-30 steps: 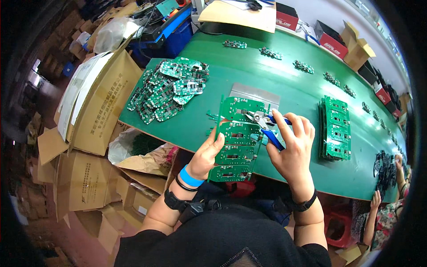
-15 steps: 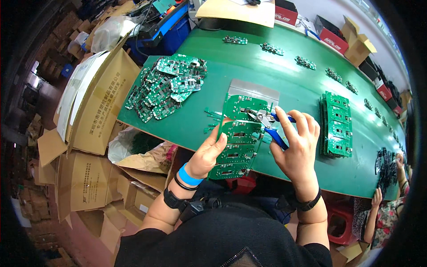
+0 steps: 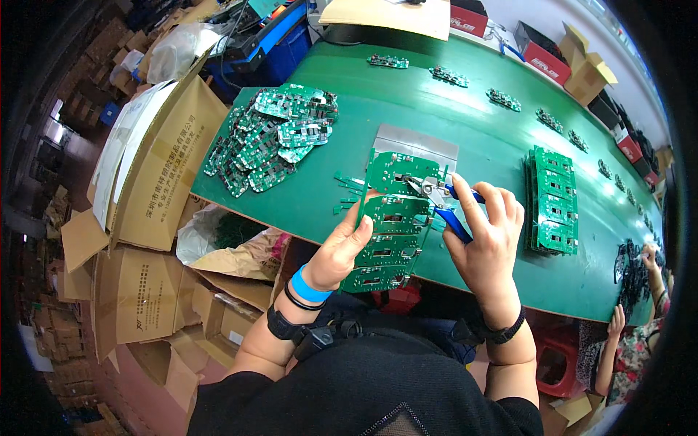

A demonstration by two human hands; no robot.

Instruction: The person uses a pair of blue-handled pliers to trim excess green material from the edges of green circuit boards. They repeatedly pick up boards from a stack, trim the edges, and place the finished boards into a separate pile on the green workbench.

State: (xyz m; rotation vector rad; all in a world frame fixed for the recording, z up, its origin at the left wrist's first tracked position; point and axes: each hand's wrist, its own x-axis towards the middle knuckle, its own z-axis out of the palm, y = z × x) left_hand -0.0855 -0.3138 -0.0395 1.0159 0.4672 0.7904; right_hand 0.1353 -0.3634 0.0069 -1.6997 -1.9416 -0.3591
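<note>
My left hand (image 3: 343,247) grips the left edge of a green circuit board panel (image 3: 385,253), made of several joined boards with slots. The panel is held over the table's near edge, its far end near a flat grey metal plate (image 3: 418,145). Blue-handled cutting pliers (image 3: 454,218) are in my right hand (image 3: 488,243). Their jaws reach into the slot of the panel's farthest board; the exact spot of the tips is hard to make out. Thin green offcuts (image 3: 349,183) lie on the table just left of the panel.
A heap of separate circuit boards (image 3: 269,138) lies at the table's left. To the right stands a stack of board panels (image 3: 552,203). Small board piles (image 3: 449,77) line the green table (image 3: 349,87). Cardboard boxes (image 3: 171,167) stand at left; a co-worker's hand (image 3: 616,321) is far right.
The view has shifted slightly. Both hands keep their holds, and the pliers stay at the farthest board's slot with hardly any movement.
</note>
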